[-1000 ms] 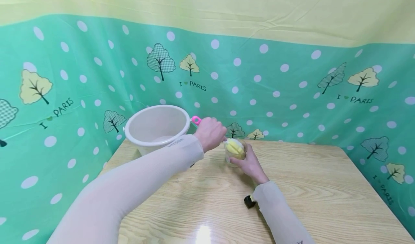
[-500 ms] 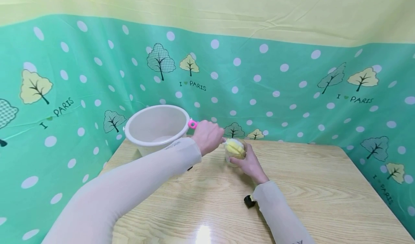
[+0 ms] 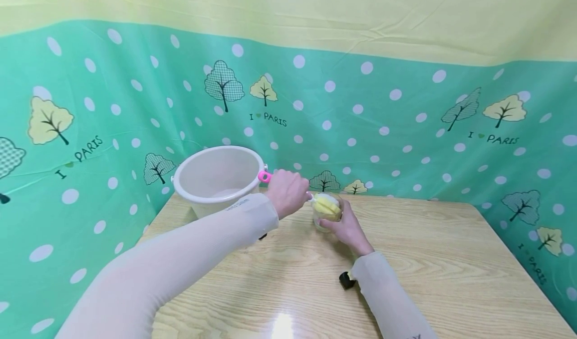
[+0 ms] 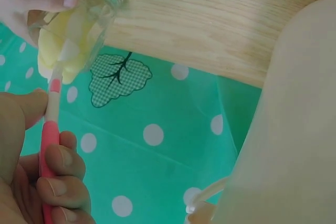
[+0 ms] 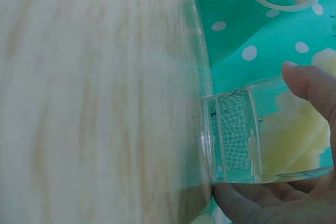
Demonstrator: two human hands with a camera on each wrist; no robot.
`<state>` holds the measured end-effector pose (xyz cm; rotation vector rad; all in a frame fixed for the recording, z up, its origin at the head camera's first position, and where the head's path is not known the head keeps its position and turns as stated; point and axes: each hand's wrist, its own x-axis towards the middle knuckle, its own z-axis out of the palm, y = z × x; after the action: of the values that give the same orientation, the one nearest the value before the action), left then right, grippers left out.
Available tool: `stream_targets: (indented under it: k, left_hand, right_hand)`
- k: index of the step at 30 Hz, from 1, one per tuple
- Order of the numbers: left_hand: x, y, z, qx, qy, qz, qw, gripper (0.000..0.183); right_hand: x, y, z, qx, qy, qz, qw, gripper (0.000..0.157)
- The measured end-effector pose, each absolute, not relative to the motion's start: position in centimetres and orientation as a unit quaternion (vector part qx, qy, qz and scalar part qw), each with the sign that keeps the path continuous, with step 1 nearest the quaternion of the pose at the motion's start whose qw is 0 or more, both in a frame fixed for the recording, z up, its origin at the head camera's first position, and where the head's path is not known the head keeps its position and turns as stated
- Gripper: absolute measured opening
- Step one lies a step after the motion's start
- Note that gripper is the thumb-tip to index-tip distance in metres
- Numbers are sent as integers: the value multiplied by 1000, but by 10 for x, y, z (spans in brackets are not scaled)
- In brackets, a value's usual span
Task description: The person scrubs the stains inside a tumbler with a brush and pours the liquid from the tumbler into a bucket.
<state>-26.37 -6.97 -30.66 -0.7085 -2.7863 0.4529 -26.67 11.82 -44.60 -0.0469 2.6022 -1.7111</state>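
My left hand [image 3: 288, 193] grips a sponge cup brush by its pink and white handle [image 4: 50, 135], whose pink looped end [image 3: 264, 177] sticks out past the fist. At the other end, the yellow and white sponge head [image 3: 326, 206] sits in the mouth of a clear glass cup [image 5: 233, 135]. Fingers and thumb of my right hand [image 3: 349, 226] hold that cup from the right side. In the right wrist view the sponge fills the upper part of the cup, above its thick base, which is right at the tabletop.
A large white bucket [image 3: 218, 199] stands on the wooden table [image 3: 433, 264] at the back left, close to my left hand. A green and yellow printed cloth [image 3: 392, 113] hangs behind the table. A small black item [image 3: 346, 280] shows beside the right sleeve.
My left hand has shifted a little left and down with the brush handle, its pink end now nearer the bucket rim. The right hand and the cup stay in place.
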Motion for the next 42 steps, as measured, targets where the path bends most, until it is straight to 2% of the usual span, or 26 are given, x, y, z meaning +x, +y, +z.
stream_targets:
  k: [17,42]
  left_hand:
    - [-261,-74,-308,-225,-959,142,98,43]
    - [-261,-82,-314,-215,-963,122,104,47]
  right_hand:
    - [-266,118,-447,-16,834,-552,13,89]
    - [-265,119,-446,-14,831,-556,17,91]
